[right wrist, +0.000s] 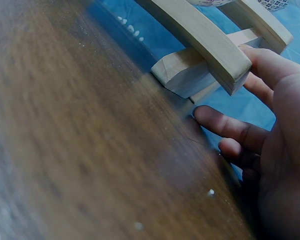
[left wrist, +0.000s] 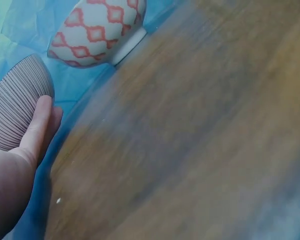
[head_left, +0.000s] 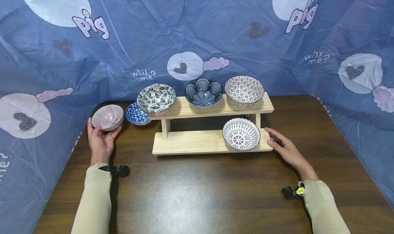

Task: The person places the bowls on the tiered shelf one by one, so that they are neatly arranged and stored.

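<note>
At the table's left, my left hand point(head_left: 102, 143) grips a pink bowl point(head_left: 107, 117) with fine radiating lines, thumb and fingers round its sides. The left wrist view shows the bowl's point(left wrist: 21, 107) dark-striped outside. Next to it is a smaller bowl point(head_left: 136, 114) with blue triangles, partly behind the stand. My right hand point(head_left: 287, 150) touches the right end of a two-tier wooden stand point(head_left: 191, 141), fingers extended. In the right wrist view, the lower fingers point(right wrist: 225, 125) hang free below the shelf end. Nearest that hand, a white bowl point(head_left: 241, 134) with dark dashes rests on the lower shelf.
Along the upper shelf stand a leaf-patterned bowl point(head_left: 156, 98), a dark blue petal-shaped bowl point(head_left: 204, 93) and a bowl with a grey lattice pattern point(head_left: 244, 91). Blue printed cloth point(head_left: 240, 28) hangs behind and beside the brown wooden table point(head_left: 197, 189).
</note>
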Action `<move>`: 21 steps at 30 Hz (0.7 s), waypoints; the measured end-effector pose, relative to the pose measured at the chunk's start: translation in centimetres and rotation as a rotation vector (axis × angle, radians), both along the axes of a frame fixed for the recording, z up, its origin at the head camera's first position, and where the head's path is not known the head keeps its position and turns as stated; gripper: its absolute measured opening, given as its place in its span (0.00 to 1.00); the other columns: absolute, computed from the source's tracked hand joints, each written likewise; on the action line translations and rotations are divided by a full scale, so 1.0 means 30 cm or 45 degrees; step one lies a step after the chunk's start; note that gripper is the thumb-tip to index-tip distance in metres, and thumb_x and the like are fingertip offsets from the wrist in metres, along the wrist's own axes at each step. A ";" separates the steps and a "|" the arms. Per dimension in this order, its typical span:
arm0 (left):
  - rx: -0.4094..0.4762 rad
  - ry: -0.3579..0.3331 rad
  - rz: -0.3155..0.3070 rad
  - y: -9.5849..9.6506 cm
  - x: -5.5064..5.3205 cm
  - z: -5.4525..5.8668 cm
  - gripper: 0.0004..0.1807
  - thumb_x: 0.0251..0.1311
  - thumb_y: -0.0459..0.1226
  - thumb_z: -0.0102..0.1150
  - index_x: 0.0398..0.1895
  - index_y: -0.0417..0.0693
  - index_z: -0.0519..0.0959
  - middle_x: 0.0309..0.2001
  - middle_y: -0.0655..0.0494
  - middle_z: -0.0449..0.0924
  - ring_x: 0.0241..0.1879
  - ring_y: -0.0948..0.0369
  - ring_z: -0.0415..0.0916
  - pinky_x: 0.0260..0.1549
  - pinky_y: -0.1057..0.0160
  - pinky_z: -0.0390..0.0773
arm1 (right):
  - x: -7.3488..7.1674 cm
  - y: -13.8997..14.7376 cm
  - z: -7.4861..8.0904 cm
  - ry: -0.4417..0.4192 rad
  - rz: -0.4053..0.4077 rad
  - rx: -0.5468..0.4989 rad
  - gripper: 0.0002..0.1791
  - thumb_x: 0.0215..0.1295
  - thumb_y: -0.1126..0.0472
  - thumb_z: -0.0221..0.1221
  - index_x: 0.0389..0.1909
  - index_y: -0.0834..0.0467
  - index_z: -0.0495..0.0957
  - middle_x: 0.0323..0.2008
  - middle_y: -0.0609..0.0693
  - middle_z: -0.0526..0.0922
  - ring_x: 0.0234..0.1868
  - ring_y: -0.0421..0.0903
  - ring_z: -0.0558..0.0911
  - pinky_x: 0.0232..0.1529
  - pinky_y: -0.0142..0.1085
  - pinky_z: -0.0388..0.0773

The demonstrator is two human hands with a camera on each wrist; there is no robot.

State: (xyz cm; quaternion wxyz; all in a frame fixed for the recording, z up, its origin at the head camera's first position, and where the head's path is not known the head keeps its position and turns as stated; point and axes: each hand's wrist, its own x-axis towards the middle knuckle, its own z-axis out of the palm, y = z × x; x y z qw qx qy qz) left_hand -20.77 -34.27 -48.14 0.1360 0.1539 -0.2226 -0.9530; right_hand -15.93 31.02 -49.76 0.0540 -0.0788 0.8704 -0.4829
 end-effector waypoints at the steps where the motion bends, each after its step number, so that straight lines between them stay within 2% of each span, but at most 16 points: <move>1: 0.000 0.004 -0.007 -0.001 0.005 0.002 0.36 0.75 0.32 0.41 0.75 0.83 0.53 0.79 0.68 0.40 0.78 0.47 0.48 0.32 0.39 0.86 | 0.000 0.000 0.000 0.004 0.002 -0.001 0.30 0.77 0.51 0.51 0.75 0.53 0.62 0.73 0.61 0.65 0.54 0.24 0.68 0.52 0.18 0.66; 7: -0.004 0.025 -0.043 -0.007 0.035 0.011 0.36 0.76 0.32 0.40 0.76 0.83 0.52 0.79 0.69 0.37 0.78 0.47 0.45 0.34 0.38 0.86 | 0.001 0.000 -0.005 0.024 0.006 -0.015 0.29 0.77 0.52 0.52 0.75 0.54 0.62 0.73 0.54 0.67 0.54 0.24 0.68 0.52 0.17 0.66; 15: -0.041 0.051 -0.082 -0.012 0.078 0.014 0.36 0.77 0.33 0.41 0.76 0.83 0.50 0.79 0.70 0.35 0.79 0.48 0.41 0.34 0.39 0.86 | 0.001 -0.001 0.001 0.001 0.011 -0.015 0.30 0.77 0.51 0.51 0.75 0.54 0.62 0.74 0.62 0.64 0.56 0.22 0.66 0.54 0.16 0.64; 18: -0.064 0.065 -0.108 -0.009 0.097 0.015 0.36 0.77 0.33 0.41 0.77 0.82 0.49 0.80 0.69 0.36 0.78 0.46 0.45 0.35 0.39 0.86 | 0.001 0.000 0.003 -0.007 0.008 -0.012 0.30 0.77 0.51 0.51 0.76 0.53 0.61 0.75 0.61 0.63 0.56 0.23 0.66 0.55 0.17 0.64; 21: -0.061 0.099 -0.136 -0.008 0.116 0.013 0.38 0.76 0.31 0.41 0.77 0.81 0.48 0.80 0.68 0.35 0.72 0.42 0.56 0.36 0.38 0.86 | 0.002 0.000 0.003 -0.007 0.010 -0.013 0.30 0.77 0.51 0.51 0.76 0.53 0.61 0.75 0.61 0.63 0.56 0.23 0.66 0.54 0.17 0.64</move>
